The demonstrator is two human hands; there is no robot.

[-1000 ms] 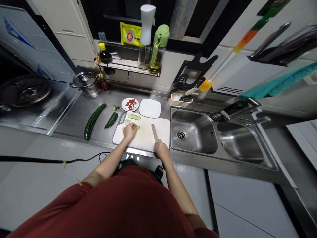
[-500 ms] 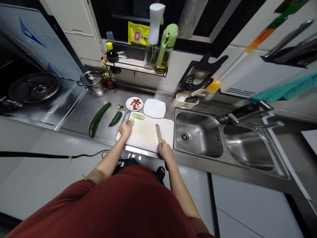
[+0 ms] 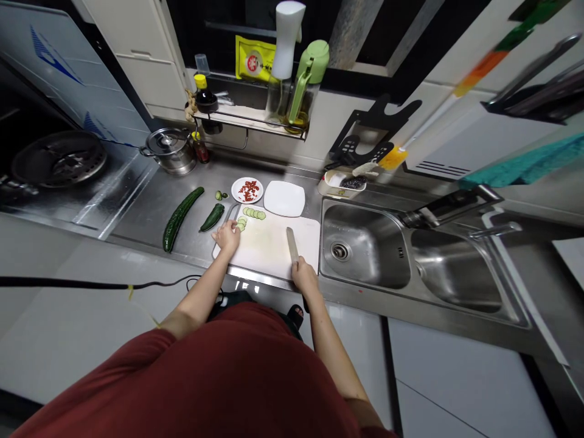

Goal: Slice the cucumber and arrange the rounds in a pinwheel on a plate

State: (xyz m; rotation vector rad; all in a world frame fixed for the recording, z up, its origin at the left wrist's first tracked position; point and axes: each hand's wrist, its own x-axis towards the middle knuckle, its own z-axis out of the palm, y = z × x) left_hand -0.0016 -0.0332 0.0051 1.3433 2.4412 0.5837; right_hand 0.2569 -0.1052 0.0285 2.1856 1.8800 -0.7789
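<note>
My right hand (image 3: 304,275) is closed round the handle of a knife (image 3: 292,244), whose blade points away from me over the right part of the white cutting board (image 3: 269,255). At the board's left edge is my left hand (image 3: 227,236), its fingers bent and partly apart, beside a small group of cucumber slices (image 3: 241,224). Whether its fingertips touch them is hard to make out. A row of cucumber slices (image 3: 254,213) lies near the board's far edge. Left of the board rest a cut cucumber piece (image 3: 212,218) and a whole cucumber (image 3: 181,219).
Behind the board stand a plate of red pieces (image 3: 247,190) and a white square plate (image 3: 285,198). Small cucumber ends (image 3: 219,195) lie further left, near a lidded pot (image 3: 171,152). A double sink (image 3: 365,243) adjoins on the right, and a bottle shelf (image 3: 246,118) hangs above.
My left hand has shifted slightly left and nearer to me, and more of the small group of slices shows. My right hand and the knife have hardly moved.
</note>
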